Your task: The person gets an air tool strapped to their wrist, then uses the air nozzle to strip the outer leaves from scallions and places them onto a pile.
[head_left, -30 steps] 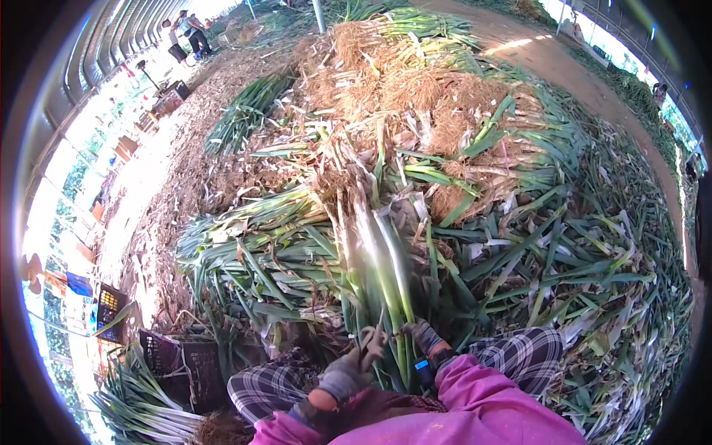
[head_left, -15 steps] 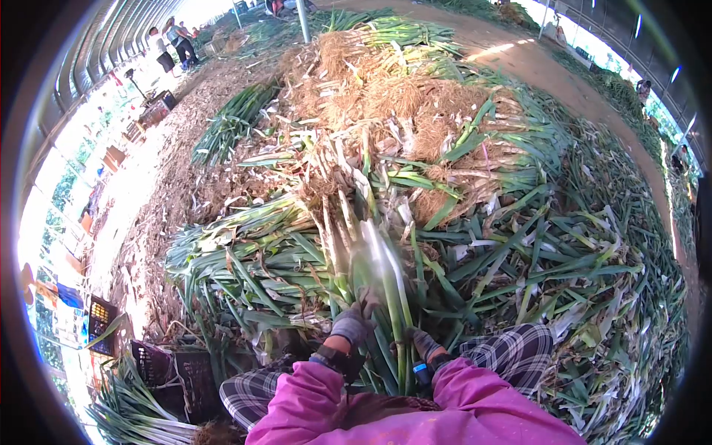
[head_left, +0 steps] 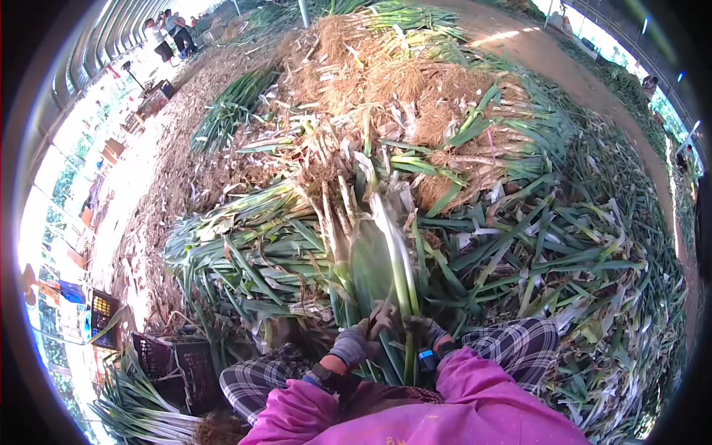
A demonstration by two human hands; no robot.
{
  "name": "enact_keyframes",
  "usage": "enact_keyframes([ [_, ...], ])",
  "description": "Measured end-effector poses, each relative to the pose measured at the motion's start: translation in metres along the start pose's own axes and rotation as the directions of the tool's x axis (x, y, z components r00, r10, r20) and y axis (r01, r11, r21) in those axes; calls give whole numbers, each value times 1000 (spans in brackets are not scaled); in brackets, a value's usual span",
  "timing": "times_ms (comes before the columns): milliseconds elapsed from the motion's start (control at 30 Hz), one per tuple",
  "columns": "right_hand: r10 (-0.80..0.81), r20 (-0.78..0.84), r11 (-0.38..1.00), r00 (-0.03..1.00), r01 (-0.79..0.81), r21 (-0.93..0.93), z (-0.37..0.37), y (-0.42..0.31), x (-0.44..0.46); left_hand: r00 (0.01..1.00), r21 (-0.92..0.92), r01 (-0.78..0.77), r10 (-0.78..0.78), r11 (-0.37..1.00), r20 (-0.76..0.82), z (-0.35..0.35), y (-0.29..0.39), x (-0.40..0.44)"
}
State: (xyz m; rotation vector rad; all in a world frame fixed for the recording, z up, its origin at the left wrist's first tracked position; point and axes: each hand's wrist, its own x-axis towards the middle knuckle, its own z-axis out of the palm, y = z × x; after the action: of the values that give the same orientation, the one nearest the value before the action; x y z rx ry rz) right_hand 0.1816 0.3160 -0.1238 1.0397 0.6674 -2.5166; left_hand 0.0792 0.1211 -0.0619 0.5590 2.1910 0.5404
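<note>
My right hand (head_left: 427, 331), in a grey glove, is closed round the green part of a few long green onions (head_left: 400, 271). Their white ends point away from me and their leaves hang down toward my lap. Just left of these stalks, my left hand (head_left: 354, 343), also gloved, has its fingers bent inward; what they grip is hidden. A blurred green patch (head_left: 371, 259), leaf-like, shows ahead of the left fingers. Beyond it lie unpeeled green onions (head_left: 332, 222) with brownish stems, roots facing away.
Heaped green onions with tan roots (head_left: 400, 85) lie ahead. Loose leaves (head_left: 586, 282) cover the ground at right. Black plastic crates (head_left: 194, 374) stand at left, beside a bundle of white-stemmed green onions (head_left: 141, 404). Other people (head_left: 176, 33) are far off at upper left.
The held green onions have swung slightly left at their white ends. A whitish blur between the hands has given way to the green patch. My left hand has moved slightly right.
</note>
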Motion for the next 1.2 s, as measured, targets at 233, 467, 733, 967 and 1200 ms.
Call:
enact_keyframes([
  [233,-279,342,943,898,323,-78,11,-43,-30,965,-223,-3,-56,975,-257,-9,-19,7],
  [467,-388,120,861,914,406,-307,41,-77,14,948,-38,171,-175,985,-264,-18,-32,6],
  [733,-492,-60,290,869,99,-952,22,-41,220,964,-59,203,-210,977,-165,-43,-41,25],
  [967,-460,-178,321,870,-24,-947,26,-10,259,964,47,233,-224,971,-144,-48,-52,7],
  [1200,-365,-219,522,905,4,-853,46,-2,239,972,37,230,-228,972,-56,-39,-52,-18],
])
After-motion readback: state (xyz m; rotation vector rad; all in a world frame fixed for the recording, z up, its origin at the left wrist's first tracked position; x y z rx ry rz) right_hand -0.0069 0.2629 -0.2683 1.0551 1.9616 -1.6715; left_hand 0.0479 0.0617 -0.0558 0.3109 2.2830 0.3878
